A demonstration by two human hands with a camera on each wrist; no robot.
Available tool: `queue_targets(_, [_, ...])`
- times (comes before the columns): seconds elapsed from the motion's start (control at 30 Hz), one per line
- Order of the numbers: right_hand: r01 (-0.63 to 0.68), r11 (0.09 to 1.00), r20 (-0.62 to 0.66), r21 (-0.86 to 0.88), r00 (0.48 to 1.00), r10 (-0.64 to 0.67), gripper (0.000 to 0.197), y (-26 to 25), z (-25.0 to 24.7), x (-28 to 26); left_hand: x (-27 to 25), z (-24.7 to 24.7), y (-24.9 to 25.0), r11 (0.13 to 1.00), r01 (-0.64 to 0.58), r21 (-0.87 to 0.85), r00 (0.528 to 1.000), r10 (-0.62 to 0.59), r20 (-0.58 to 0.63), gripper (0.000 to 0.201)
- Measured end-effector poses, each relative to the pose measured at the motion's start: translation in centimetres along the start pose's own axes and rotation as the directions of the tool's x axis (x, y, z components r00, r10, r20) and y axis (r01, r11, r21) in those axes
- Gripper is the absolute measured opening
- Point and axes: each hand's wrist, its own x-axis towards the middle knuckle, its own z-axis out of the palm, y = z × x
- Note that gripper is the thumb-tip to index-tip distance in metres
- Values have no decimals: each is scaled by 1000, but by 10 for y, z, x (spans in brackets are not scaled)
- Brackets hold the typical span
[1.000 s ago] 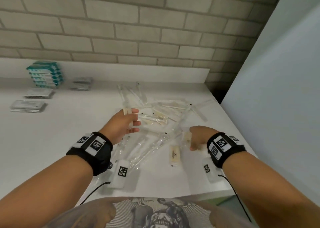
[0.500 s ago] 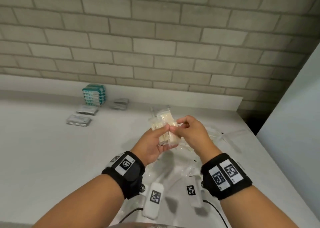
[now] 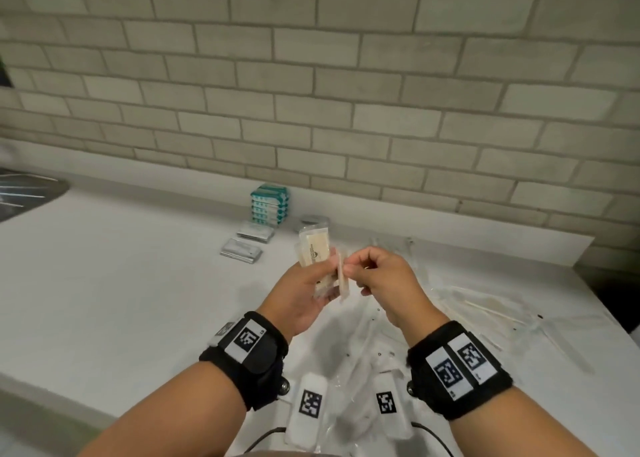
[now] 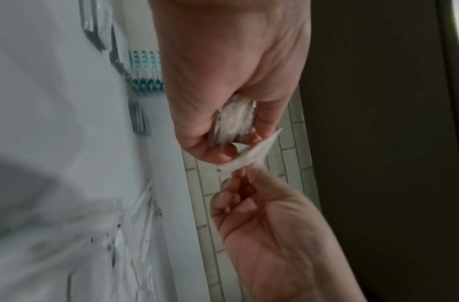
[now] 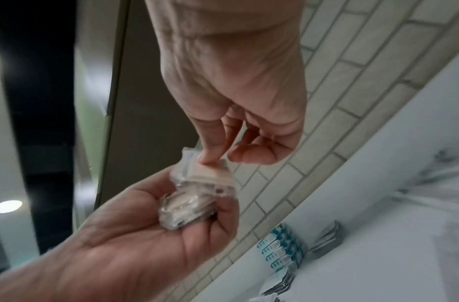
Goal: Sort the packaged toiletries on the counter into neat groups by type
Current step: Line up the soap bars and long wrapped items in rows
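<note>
Open white counter [image 3: 114, 276] lies to the left of both raised hands, unobstructed as far as the sink edge [image 3: 31, 193] at far left. Toward the brick wall [image 3: 346, 92], a stack of teal boxes [image 3: 269, 204], two piles of flat silver packets [image 3: 247, 245] and a small round tin [image 3: 314, 221] occupy the back strip. Clear-wrapped long items [image 3: 485, 311] litter the counter below and right of the hands, and a pale panel [image 4: 378, 143] closes the right side.

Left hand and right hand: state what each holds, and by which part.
Left hand grips a bundle of clear-wrapped packets by its lower end; right hand pinches one packet's upper edge.
</note>
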Motion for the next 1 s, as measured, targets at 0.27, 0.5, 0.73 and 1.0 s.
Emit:
queue_targets(0.27, [-47,998,118,30,992,43,24,-4,44,18,4,-31,19,995,-52,88,999,53,-12,23])
queue_targets(0.5, [66,969,17,-240,998,-64,29,9,65,29,6,-49,25,998,-38,51,998,41,-56,14])
queue_targets(0.73, [71,991,-189,-114,978,-92,26,16,81,38,7,-67,30,999,11,53,999,-8,-46,10])
queue_targets(1.0, [-80,914,-119,397,983,138,29,18,89,51,13,-100,38,988,32,151,975,2,-223,16])
